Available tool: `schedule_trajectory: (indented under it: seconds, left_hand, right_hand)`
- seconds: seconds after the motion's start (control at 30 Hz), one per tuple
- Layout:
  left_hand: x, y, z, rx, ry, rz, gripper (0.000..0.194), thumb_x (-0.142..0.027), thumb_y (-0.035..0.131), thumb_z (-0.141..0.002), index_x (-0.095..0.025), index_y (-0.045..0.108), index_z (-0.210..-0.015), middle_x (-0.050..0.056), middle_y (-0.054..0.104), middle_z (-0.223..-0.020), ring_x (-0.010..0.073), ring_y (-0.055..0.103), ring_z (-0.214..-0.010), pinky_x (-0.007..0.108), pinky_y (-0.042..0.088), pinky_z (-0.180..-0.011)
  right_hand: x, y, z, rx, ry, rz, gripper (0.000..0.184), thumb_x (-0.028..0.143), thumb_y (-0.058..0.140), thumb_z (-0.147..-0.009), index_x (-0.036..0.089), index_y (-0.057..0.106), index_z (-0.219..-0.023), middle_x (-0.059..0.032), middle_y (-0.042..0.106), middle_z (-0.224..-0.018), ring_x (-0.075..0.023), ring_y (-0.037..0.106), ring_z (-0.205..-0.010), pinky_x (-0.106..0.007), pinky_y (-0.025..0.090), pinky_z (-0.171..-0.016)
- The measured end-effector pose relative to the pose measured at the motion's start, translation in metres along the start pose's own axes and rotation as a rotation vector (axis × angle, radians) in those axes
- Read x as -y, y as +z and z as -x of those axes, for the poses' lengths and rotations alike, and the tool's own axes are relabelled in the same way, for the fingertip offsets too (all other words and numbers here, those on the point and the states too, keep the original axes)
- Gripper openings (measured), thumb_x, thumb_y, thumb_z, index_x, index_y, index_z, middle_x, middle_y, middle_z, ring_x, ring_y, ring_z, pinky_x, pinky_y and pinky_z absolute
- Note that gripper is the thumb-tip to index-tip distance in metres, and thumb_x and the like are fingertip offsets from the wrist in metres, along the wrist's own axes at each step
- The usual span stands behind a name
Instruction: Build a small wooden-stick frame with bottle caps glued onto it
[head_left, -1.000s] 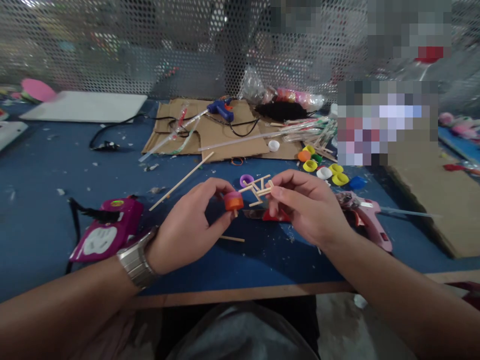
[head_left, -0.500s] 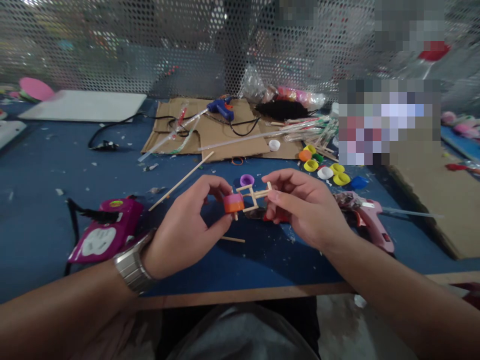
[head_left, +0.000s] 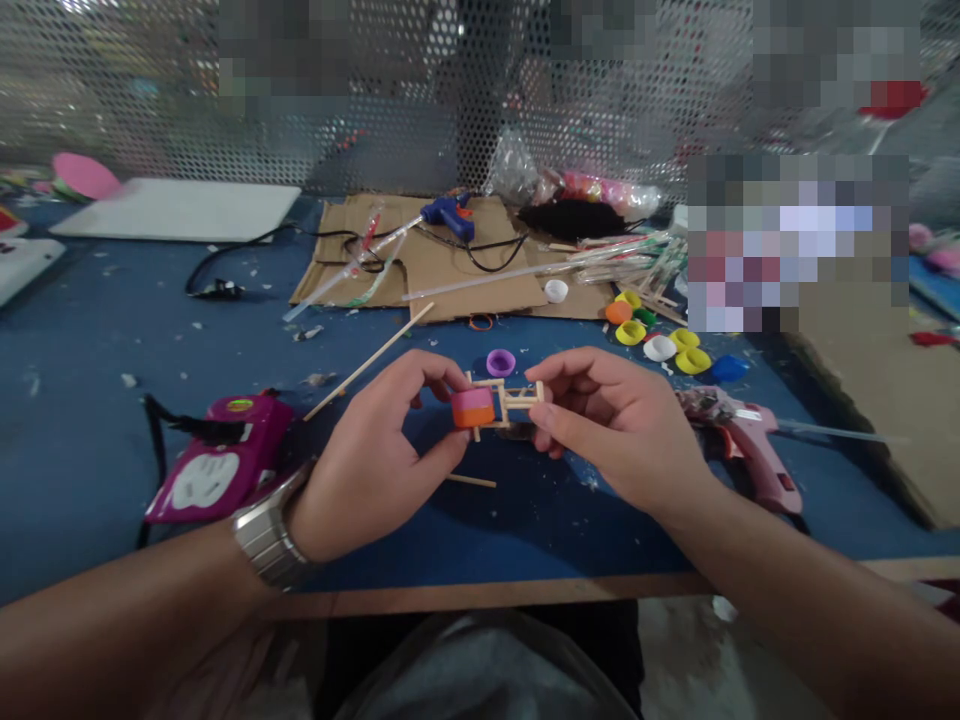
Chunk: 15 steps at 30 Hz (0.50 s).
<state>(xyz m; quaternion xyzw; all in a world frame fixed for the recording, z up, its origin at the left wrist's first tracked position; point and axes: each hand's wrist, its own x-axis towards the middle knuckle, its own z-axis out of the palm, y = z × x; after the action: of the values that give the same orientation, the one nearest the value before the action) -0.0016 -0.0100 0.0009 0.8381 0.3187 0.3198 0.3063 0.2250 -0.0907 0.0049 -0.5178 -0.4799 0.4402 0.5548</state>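
My left hand pinches a pink and orange bottle cap between thumb and fingers, above the blue table. The cap sits on a small frame of thin wooden sticks. My right hand pinches the other end of that stick frame. Both hands are closed and meet over the near middle of the table. A silver watch is on my left wrist.
A magenta device lies left, a pink glue gun right. A purple cap, several coloured caps, a long wooden stick, cardboard with a blue glue gun and a perforated metal screen lie beyond.
The stick frame has been turned and brought level against the cap. Both hands have drawn slightly closer together.
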Motion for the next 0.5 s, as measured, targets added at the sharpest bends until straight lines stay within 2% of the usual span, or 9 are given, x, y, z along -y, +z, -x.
schedule_trajectory:
  seconds: [0.17, 0.5]
  left_hand:
    - [0.0002, -0.0006, 0.0008, -0.011, -0.007, 0.011, 0.028, -0.013, 0.071, -0.09, -0.024, 0.064, -0.115, 0.003, 0.071, -0.115, 0.0222, 0.068, -0.107, 0.039, 0.054, -0.098]
    - [-0.0005, -0.001, 0.0007, -0.004, 0.005, 0.021, 0.029, -0.01, 0.07, -0.09, -0.024, 0.064, -0.114, 0.001, 0.07, -0.114, 0.0194, 0.067, -0.107, 0.037, 0.052, -0.098]
  right_hand:
    - [0.0004, 0.0004, 0.0003, -0.004, 0.001, 0.023, 0.019, 0.023, 0.087, -0.09, 0.021, 0.079, -0.107, 0.0015, 0.074, -0.079, -0.0115, 0.072, -0.06, -0.021, 0.062, -0.053]
    - [0.0011, 0.0004, 0.0002, 0.004, 0.0, 0.017, 0.018, 0.022, 0.088, -0.09, 0.022, 0.079, -0.106, 0.0021, 0.075, -0.08, -0.0106, 0.073, -0.061, -0.02, 0.062, -0.054]
